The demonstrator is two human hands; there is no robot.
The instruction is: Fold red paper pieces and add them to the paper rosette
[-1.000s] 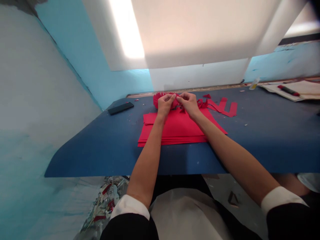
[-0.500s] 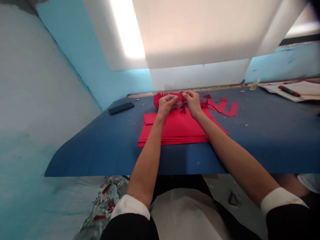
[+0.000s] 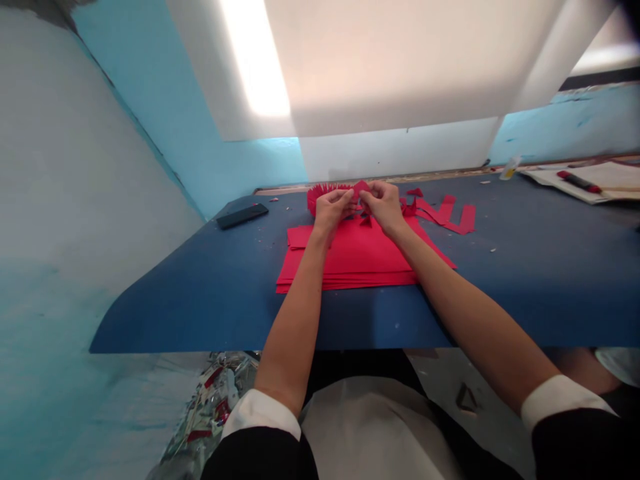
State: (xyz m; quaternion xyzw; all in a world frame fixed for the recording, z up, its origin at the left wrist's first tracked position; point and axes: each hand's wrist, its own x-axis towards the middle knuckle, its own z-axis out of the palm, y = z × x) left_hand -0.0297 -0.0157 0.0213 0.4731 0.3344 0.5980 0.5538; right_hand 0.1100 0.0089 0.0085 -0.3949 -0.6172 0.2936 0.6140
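Between my two hands is a small folded piece of red paper (image 3: 361, 189), held above a stack of red paper sheets (image 3: 373, 250). My left hand (image 3: 333, 205) pinches its left side, and my right hand (image 3: 384, 202) grips its right side with thumb and fingers closed. Behind my left hand sits a spiky red paper model (image 3: 320, 195), partly hidden by the fingers. Small folded red triangles (image 3: 367, 221) lie under and beside my right hand. Farther right are loose red paper strips (image 3: 459, 219). A folded red piece (image 3: 299, 237) rests on the stack's left corner.
On the blue tabletop (image 3: 200, 287) a black phone (image 3: 243, 216) lies to the left. At the back right are a small glue bottle (image 3: 510, 168) and an open notebook (image 3: 613, 180) with a marker (image 3: 579, 181) on it. Litter (image 3: 215, 400) is heaped on the floor.
The red piece has been turned between my fingers and its point now faces up. My right hand's fingers have shifted slightly left and lower on it. My left hand has hardly moved.
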